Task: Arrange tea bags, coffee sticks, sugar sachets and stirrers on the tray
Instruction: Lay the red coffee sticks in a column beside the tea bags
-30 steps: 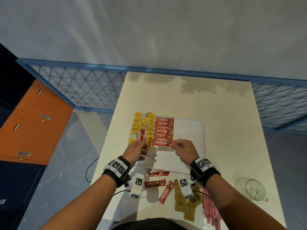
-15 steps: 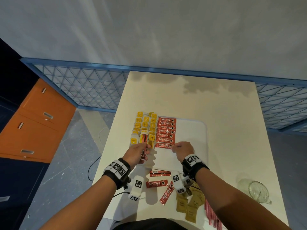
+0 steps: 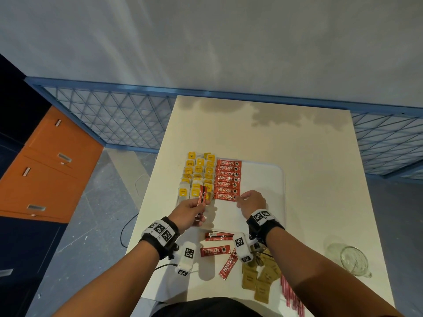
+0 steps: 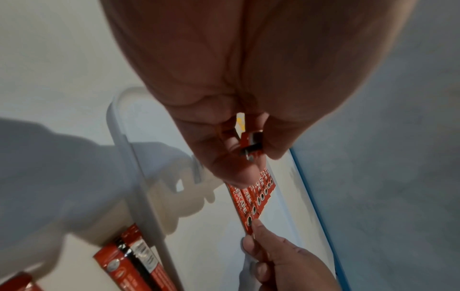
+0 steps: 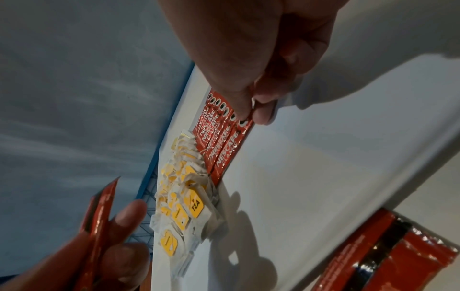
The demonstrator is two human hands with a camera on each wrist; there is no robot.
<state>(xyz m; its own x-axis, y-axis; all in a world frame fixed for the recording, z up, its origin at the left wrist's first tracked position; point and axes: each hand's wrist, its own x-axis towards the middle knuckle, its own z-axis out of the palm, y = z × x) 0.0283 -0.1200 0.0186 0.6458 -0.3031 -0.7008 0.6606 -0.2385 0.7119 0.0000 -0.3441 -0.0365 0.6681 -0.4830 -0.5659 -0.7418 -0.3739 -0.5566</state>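
though pinched, stick (image 3: 225,197) beneath fingers (image 3: 240,198)

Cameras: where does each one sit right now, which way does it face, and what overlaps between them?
Head: above, looking down at the tray; both forearms and hands show.
Left wrist: under the left hand, facing along its fingers, which pinch a coffee stick.
Right wrist: under the right hand, whose fingers pinch the nearest stick in the row.
All three share the row; each wrist view catches the other hand.
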